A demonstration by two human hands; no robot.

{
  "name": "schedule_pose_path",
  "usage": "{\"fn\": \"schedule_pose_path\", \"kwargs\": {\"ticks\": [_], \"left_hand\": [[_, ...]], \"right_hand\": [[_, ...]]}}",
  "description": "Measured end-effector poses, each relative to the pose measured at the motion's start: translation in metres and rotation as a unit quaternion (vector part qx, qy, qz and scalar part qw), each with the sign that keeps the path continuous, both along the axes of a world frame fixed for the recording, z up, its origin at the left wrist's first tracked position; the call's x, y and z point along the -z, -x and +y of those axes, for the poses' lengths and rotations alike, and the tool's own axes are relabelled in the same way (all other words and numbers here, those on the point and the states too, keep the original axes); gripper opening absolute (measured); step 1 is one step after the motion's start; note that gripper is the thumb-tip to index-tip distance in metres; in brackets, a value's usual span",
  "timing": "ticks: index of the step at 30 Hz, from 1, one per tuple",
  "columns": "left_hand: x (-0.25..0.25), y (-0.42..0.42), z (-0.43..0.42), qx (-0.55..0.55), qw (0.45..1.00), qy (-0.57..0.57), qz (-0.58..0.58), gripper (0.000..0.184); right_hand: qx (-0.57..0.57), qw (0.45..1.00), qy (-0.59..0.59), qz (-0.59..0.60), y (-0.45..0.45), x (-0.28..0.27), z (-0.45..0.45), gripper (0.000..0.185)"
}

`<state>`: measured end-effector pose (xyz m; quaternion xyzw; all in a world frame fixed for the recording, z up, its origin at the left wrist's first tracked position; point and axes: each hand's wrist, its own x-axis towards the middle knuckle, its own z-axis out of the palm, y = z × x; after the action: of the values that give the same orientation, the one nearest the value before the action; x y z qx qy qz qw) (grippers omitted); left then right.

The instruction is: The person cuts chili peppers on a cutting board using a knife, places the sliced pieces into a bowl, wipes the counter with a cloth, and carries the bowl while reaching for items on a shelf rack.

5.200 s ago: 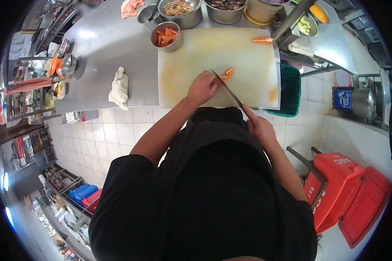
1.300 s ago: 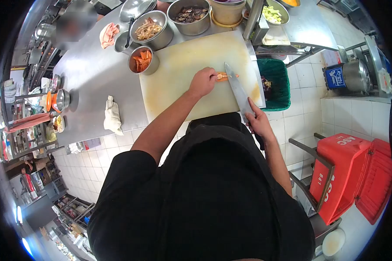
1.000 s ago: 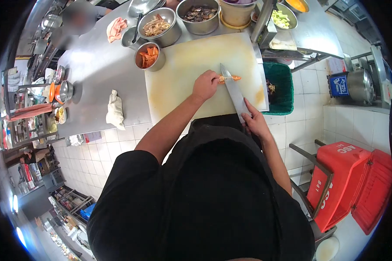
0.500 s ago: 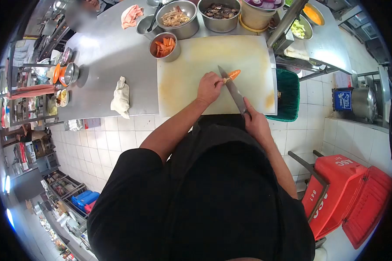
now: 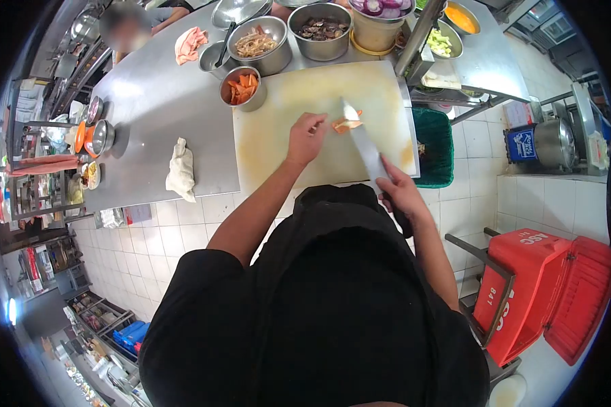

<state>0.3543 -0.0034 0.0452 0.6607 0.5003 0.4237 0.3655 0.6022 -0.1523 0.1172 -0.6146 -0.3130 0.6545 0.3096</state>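
Note:
My right hand (image 5: pixel 402 192) grips the handle of a kitchen knife (image 5: pixel 366 148), whose blade points away from me over the white cutting board (image 5: pixel 285 102). Orange carrot pieces (image 5: pixel 347 125) lie at the blade's front part, and a bit more orange shows just beyond it. To the left of them is my left hand (image 5: pixel 307 138), apart from carrot and blade, its fingers curled inward; whatever may be between them is hidden. A steel pot of cut carrot (image 5: pixel 243 89) stands at the board's far left corner.
Behind the board stand steel pots of sliced food (image 5: pixel 258 46) and dark pieces (image 5: pixel 322 30), plus a bucket of purple onions (image 5: pixel 380 9). A white cloth (image 5: pixel 180 169) lies left. A green-lined bin (image 5: pixel 433 152) adjoins the board's right side; a red bin (image 5: pixel 516 292) stands lower right.
My left hand has let go of the carrot and drawn back left. The knife blade has turned flatter, with carrot pieces now at it. The view has shifted slightly.

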Motion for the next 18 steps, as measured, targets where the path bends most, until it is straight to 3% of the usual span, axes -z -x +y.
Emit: {"fn": "schedule_pose_path", "kwargs": {"ticks": [5, 8, 11, 14, 16, 18], "left_hand": [[0.004, -0.010, 0.042, 0.048, 0.992, -0.006, 0.118, 0.027], [0.001, -0.027, 0.044, 0.107, 0.975, 0.026, 0.192, 0.029], [0.002, -0.043, 0.043, 0.129, 0.955, 0.042, 0.265, 0.031], [0.007, -0.052, 0.043, 0.096, 0.955, 0.067, 0.271, 0.031], [0.013, -0.055, 0.045, 0.080, 0.956, 0.089, 0.269, 0.029], [0.019, -0.056, 0.048, 0.081, 0.950, 0.107, 0.282, 0.027]], "right_hand": [[0.114, 0.991, -0.069, -0.022, -0.053, -0.042, -0.018, 0.067], [0.160, 0.983, -0.075, -0.049, -0.097, -0.045, -0.022, 0.054], [0.167, 0.982, -0.046, -0.068, -0.159, 0.025, -0.025, 0.049], [0.132, 0.942, -0.003, -0.309, -0.188, 0.090, -0.040, 0.054], [0.116, 0.898, -0.053, -0.422, -0.197, 0.148, -0.058, 0.062], [0.093, 0.883, -0.007, -0.460, -0.173, 0.158, -0.067, 0.066]]}}
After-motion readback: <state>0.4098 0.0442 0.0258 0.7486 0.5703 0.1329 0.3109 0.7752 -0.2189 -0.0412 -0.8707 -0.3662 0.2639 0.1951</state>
